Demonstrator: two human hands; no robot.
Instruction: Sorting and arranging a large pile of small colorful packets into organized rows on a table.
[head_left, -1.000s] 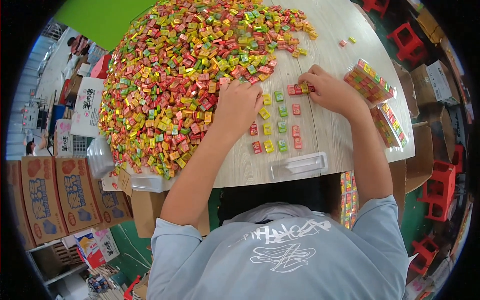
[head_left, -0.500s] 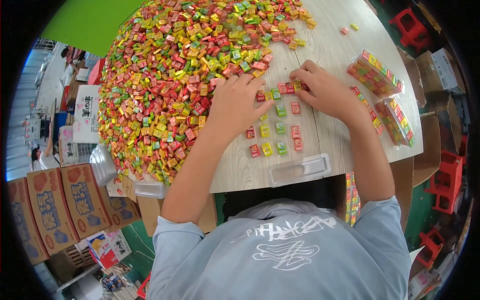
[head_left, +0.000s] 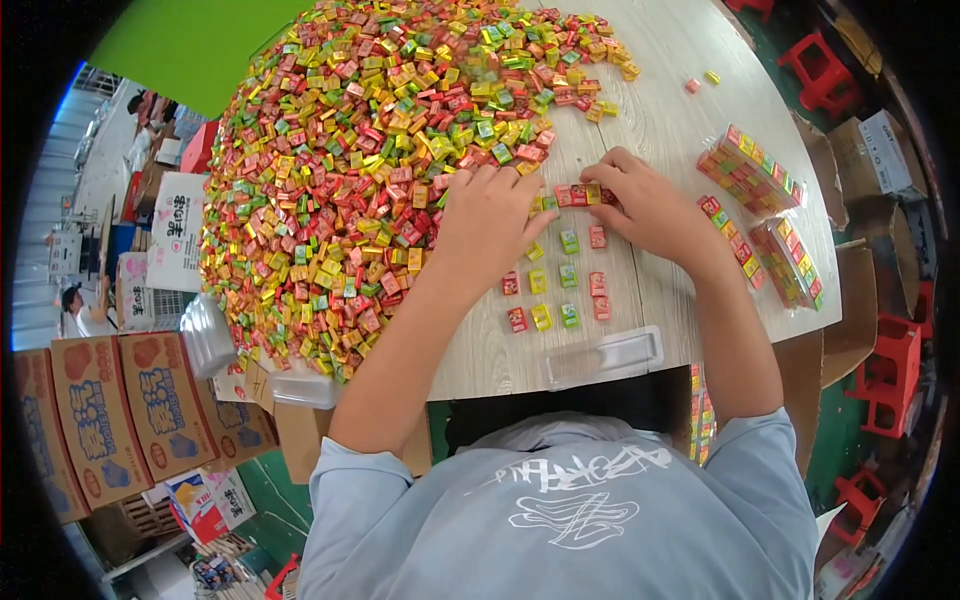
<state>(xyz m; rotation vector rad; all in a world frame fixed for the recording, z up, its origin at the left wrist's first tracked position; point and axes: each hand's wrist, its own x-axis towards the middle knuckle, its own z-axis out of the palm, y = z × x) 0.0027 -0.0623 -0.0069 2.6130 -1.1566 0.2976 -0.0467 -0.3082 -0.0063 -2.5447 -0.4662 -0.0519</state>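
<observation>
Between my two hands lies a short crosswise row of small wrapped candy blocks [head_left: 572, 196], red, yellow and green. My left hand [head_left: 488, 222] closes over the row's left end, thumb on the near side and fingers beyond; it hides some blocks. Thumb and fingers of my right hand [head_left: 640, 208] pinch the right end. Nearer to me, loose columns of single blocks stand apart: red, yellow, green [head_left: 569, 275] and pink [head_left: 599, 283]. A large heap of the same blocks [head_left: 340, 190] spreads to the left and beyond my left hand.
A clear plastic tray [head_left: 603, 358] lies at the table's near edge, and stacked clear trays [head_left: 207, 335] sit at the left. Filled clear packs [head_left: 752, 172] and a line of blocks [head_left: 730, 240] stand at right. Cartons [head_left: 90, 410] and red stools [head_left: 822, 75] surround the table.
My left hand has closed in on the row's left end, covering a red block seen before. The right hand keeps its pinch. The whole view has shifted slightly.
</observation>
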